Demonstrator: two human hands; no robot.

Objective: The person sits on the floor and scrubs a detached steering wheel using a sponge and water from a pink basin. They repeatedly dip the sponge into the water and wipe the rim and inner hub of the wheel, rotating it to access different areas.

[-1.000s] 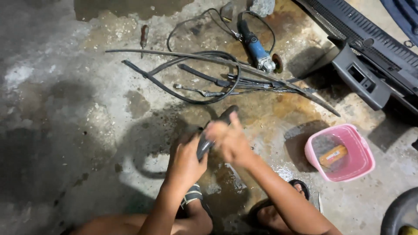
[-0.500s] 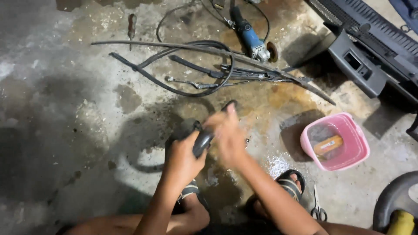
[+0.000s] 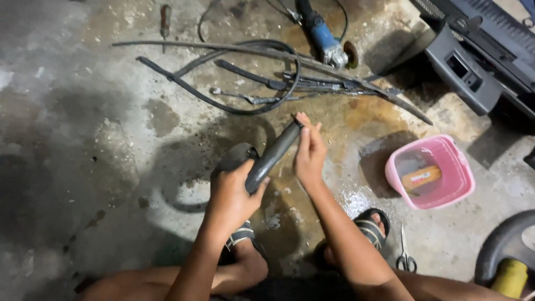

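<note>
Dark curved part (image 3: 271, 157) clamped in left hand (image 3: 233, 196) fingers, right hand (image 3: 310, 151) fingers pinching its tip.

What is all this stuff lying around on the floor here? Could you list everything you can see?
Curved part: one, dark grey, held in both hands.
Strips and cables: a tangle, black, floor ahead.
Angle grinder: one, blue, top centre.
Screwdriver: one, reddish handle, top left.
Tub: one, pink, right, with water and an orange-brown item inside.
Panel: one, dark grey, top right.
Scissors: one pair, by the right foot.
Concrete floor: grey, stained.
Sandals: two, dark, on the feet.
Left hand: grips the part's lower end.
Right hand: at the part's upper tip.
</note>
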